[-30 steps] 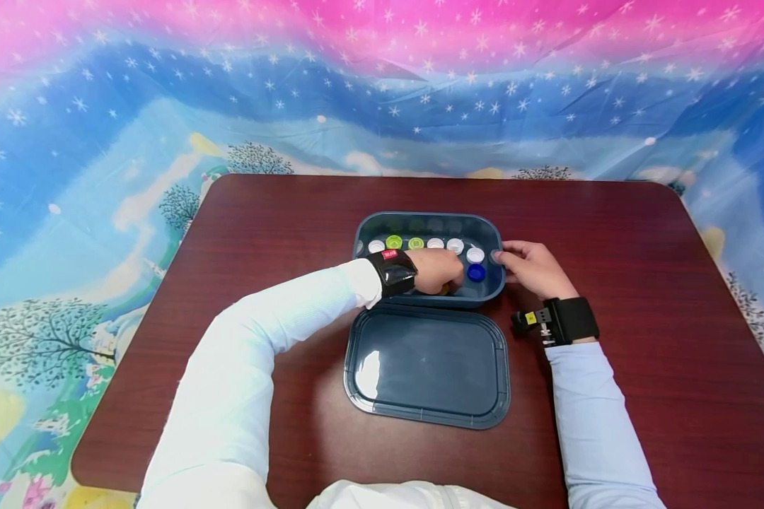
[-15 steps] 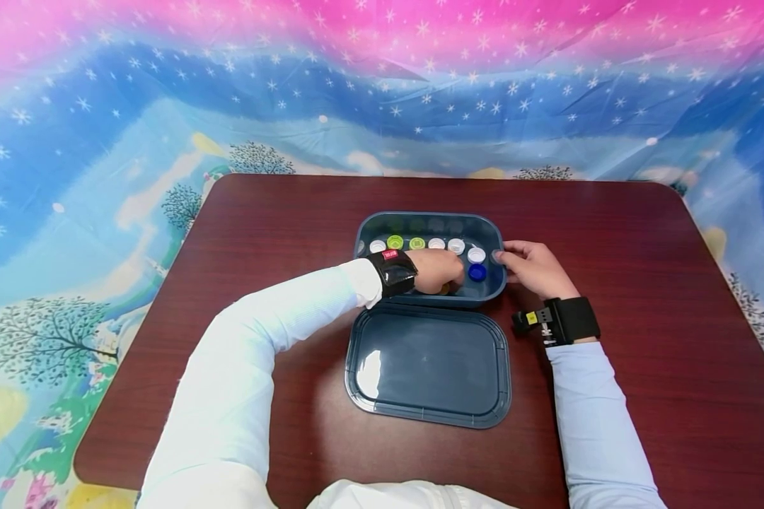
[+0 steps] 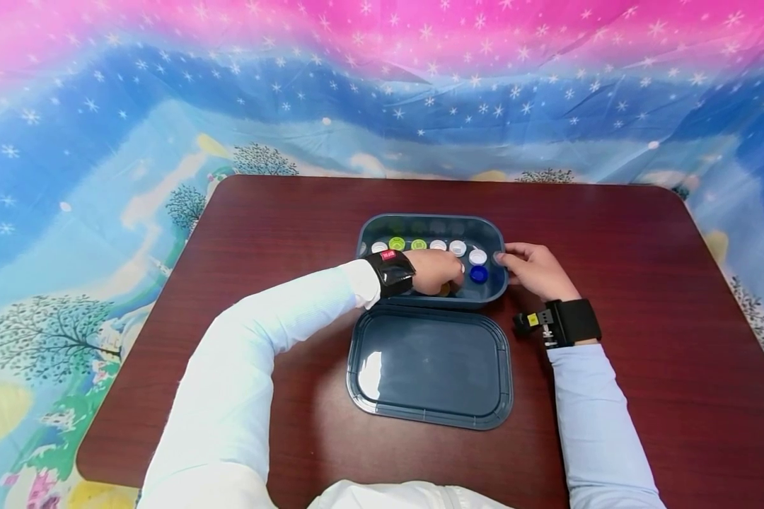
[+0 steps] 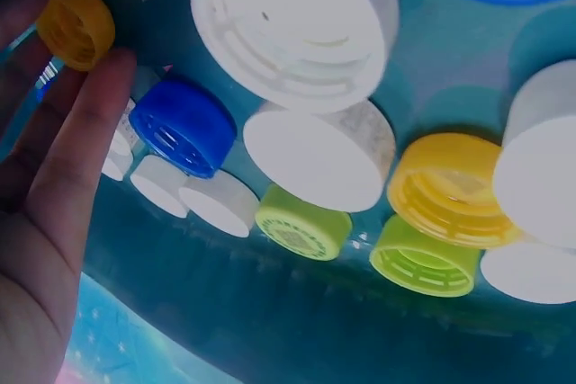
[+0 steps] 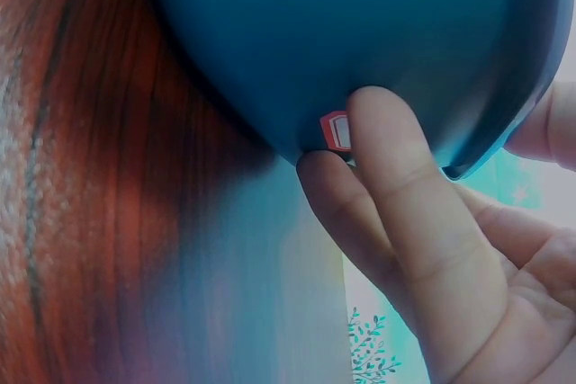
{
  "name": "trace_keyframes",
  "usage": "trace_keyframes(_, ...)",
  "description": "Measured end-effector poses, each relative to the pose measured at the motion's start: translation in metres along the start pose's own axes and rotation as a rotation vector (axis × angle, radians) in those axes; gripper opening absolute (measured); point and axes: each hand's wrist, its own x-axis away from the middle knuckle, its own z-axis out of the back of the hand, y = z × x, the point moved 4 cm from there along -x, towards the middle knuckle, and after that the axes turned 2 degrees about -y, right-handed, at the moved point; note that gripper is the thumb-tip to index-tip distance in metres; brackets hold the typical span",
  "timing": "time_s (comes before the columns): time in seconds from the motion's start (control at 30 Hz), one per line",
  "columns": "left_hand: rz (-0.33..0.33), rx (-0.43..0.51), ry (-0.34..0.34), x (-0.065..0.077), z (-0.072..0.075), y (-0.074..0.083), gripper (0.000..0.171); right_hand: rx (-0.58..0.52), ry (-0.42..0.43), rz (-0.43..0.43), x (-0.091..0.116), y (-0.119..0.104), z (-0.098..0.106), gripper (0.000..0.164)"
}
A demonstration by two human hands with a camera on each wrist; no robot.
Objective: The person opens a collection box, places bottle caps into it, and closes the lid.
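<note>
In the head view a dark blue-grey plastic box (image 3: 430, 222) holds several bottle caps in a row. My left hand (image 3: 434, 271) reaches down inside it. The left wrist view shows that hand's fingers pinching an orange bottle cap (image 4: 76, 26). Close by lie a dark blue cap (image 4: 183, 126), a yellow cap (image 4: 447, 188), two green caps, the nearer one (image 4: 301, 224) beside white caps (image 4: 319, 150). My right hand (image 3: 537, 268) grips the box's right end, thumb over the rim; in the right wrist view its fingers (image 5: 405, 186) press the outer wall.
A flat dark lid (image 3: 429, 364) lies on the reddish-brown table (image 3: 280, 233), just in front of the box. A printed cloth (image 3: 331, 141) hangs behind the table and along its sides. The left forearm crosses the table's left front part.
Both hands keep their places at the box. A small white spot now shows at the left fingertips. The whole head view has shifted slightly.
</note>
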Motion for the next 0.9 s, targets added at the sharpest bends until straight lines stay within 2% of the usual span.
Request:
trace_keyframes(0.23,0.011,0.029,0.037,0.008,0.006,-0.005,0.024,0.010,-0.002,0.000,0.000,0.001,0.001,0.061)
trace_keyframes(0.33,0.023,0.033,0.052,0.014,0.014,-0.006,0.030,0.014,-0.003,0.004,0.000,0.001,0.001,0.061)
trace_keyframes(0.43,0.062,0.058,0.066,0.024,0.023,-0.007,0.035,0.016,-0.005,0.009,0.000,0.001,0.001,0.061)
trace_keyframes(0.67,0.161,0.085,0.152,0.057,0.044,-0.018,0.037,0.014,-0.007,0.014,-0.001,0.000,0.000,0.062)
trace_keyframes(0.8,0.268,0.079,0.217,0.082,0.050,-0.029,0.037,0.019,-0.006,0.014,0.000,-0.001,0.000,0.062)
trace_keyframes(0.9,0.360,0.084,0.263,0.103,0.048,-0.039,0.037,0.014,-0.003,0.010,0.000,0.000,0.000,0.062)
